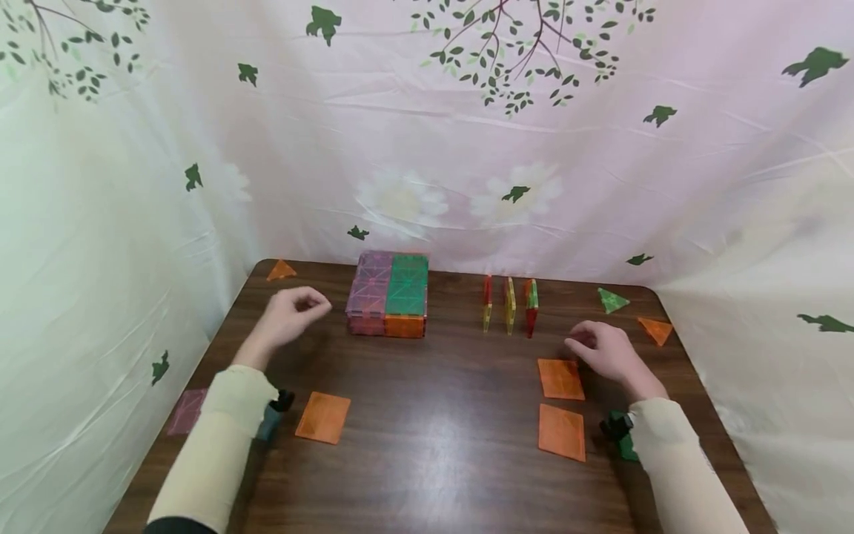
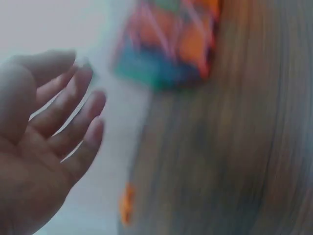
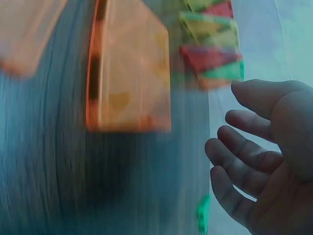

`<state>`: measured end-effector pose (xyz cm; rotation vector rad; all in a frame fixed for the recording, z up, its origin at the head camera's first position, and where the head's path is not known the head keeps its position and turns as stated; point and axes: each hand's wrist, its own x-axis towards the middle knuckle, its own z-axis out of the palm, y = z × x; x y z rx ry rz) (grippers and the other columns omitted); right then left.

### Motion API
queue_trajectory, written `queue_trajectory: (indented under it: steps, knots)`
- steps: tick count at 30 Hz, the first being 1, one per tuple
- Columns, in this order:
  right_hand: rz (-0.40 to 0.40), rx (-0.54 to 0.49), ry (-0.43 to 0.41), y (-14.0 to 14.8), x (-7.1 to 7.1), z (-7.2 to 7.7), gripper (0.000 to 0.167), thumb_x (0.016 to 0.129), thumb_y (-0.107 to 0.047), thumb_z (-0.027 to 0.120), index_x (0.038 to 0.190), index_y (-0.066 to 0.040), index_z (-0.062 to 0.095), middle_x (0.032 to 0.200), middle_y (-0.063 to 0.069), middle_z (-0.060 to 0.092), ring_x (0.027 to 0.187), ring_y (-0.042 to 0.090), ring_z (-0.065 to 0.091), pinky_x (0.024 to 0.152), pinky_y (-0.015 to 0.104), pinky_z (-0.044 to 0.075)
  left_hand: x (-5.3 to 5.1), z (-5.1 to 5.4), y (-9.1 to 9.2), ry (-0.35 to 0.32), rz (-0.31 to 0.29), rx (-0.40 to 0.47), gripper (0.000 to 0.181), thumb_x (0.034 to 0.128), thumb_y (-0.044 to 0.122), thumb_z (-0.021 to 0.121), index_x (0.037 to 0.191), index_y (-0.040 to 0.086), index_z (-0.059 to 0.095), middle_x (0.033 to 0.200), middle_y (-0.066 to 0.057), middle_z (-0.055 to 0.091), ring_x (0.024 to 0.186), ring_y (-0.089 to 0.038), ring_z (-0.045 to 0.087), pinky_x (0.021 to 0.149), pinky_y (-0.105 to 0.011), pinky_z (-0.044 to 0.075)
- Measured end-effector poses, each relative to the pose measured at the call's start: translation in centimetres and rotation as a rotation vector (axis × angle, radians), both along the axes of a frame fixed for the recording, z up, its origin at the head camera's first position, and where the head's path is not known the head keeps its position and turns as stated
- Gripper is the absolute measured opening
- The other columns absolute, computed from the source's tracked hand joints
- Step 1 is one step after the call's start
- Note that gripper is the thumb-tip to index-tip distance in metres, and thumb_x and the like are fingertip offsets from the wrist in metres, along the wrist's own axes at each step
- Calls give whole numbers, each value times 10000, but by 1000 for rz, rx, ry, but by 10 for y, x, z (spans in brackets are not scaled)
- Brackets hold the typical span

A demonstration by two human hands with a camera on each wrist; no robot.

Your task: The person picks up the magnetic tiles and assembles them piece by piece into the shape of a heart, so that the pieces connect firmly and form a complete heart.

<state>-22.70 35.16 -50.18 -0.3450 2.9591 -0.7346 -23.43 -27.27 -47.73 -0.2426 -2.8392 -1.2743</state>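
Observation:
My left hand (image 1: 285,317) hovers left of a low block of translucent magnetic tiles (image 1: 408,285), purple and green on top, with pink and orange below. Its fingers are loosely bent and hold nothing, as the left wrist view also shows. Over on the right, my right hand (image 1: 608,351) hangs above the table near an orange square tile (image 1: 561,380). Nothing lies between its relaxed fingers (image 3: 234,156). Three tile panels stand on edge in a row: a red and yellow panel (image 1: 488,302), a yellow panel (image 1: 510,305) and a red and green panel (image 1: 531,308).
Two more orange squares lie flat, a left square (image 1: 323,417) and a right square (image 1: 562,433). Loose triangles, one green (image 1: 611,300) and one orange (image 1: 657,331), lie far right; another orange triangle (image 1: 282,270) lies far left. A pink tile (image 1: 187,412) is partly behind my left sleeve. Curtains surround the wooden table (image 1: 440,452).

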Motion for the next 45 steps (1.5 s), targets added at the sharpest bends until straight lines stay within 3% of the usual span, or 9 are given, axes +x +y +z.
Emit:
queue_trajectory:
  steps: [7, 15, 19, 24, 29, 33, 36, 40, 45]
  knots:
    - [-99, -3, 74, 40, 6, 0, 278, 1023, -278, 710, 1105, -13, 729, 974, 135, 745, 837, 266, 668, 706, 421, 547, -52, -30, -55, -29, 157, -174, 538, 1038, 220, 669, 1494, -16, 507, 1470, -286, 542, 1340, -491, 499, 1060, -669, 415]
    - [-126, 12, 66, 58, 4, -7, 258, 1019, -271, 716, 1092, -24, 732, 974, 129, 752, 832, 252, 667, 712, 402, 542, -76, -60, -77, -164, 166, -363, 922, 1047, 542, 554, 1673, 13, 130, 1724, -282, 65, 1527, -590, 70, 1053, -864, 166]
    - [-132, 12, 91, 62, -1, -7, 254, 1013, -266, 722, 1069, -19, 738, 934, 125, 751, 783, 237, 656, 677, 393, 534, -67, -69, -86, -224, 176, -365, 966, 1038, 628, 494, 1689, 58, 67, 1731, -271, -17, 1515, -615, -18, 1050, -859, 89]
    - [-193, 16, 141, 75, -8, -7, 281, 1019, -256, 706, 1085, 17, 727, 955, 189, 734, 814, 315, 655, 689, 445, 523, -63, -66, -83, -153, 221, -425, 753, 1069, 508, 533, 1618, 27, 345, 1594, -371, 205, 1425, -638, 170, 995, -849, 186]
    - [-299, 13, 144, 96, -9, -15, 358, 1025, -199, 666, 1208, 108, 649, 1158, 360, 621, 1008, 493, 573, 848, 639, 488, -56, -58, -72, -117, 256, -438, 463, 1052, 424, 630, 1266, 14, 652, 1423, -373, 416, 1255, -604, 400, 898, -726, 426]
    - [-298, 95, 114, 112, -7, -25, 433, 1008, -141, 624, 1315, 152, 543, 1310, 477, 437, 1166, 619, 402, 989, 729, 343, -47, -52, -69, -146, 253, -455, 313, 990, 356, 747, 995, 56, 658, 1152, -265, 634, 1013, -471, 586, 695, -546, 515]
    - [-221, 170, 109, 123, -7, -31, 459, 982, -87, 608, 1358, 153, 498, 1372, 510, 375, 1256, 670, 322, 1022, 773, 257, -41, -47, -70, -177, 202, -448, 351, 953, 338, 793, 1077, 34, 668, 1118, -242, 643, 980, -424, 608, 726, -532, 526]
    - [-133, 211, 104, 133, -10, -34, 479, 969, -40, 596, 1400, 136, 484, 1380, 479, 430, 1272, 652, 356, 993, 789, 283, -39, -43, -73, -210, 121, -399, 676, 915, 366, 823, 1375, -65, 581, 1217, -311, 608, 1149, -511, 562, 957, -637, 489]
    - [-120, 230, 70, 134, -16, -28, 364, 964, -24, 627, 1277, 139, 536, 1205, 455, 537, 1138, 632, 463, 944, 756, 377, -28, -38, -75, -223, 142, -328, 491, 911, 253, 829, 1228, -84, 663, 1130, -299, 672, 1063, -480, 605, 923, -591, 511]
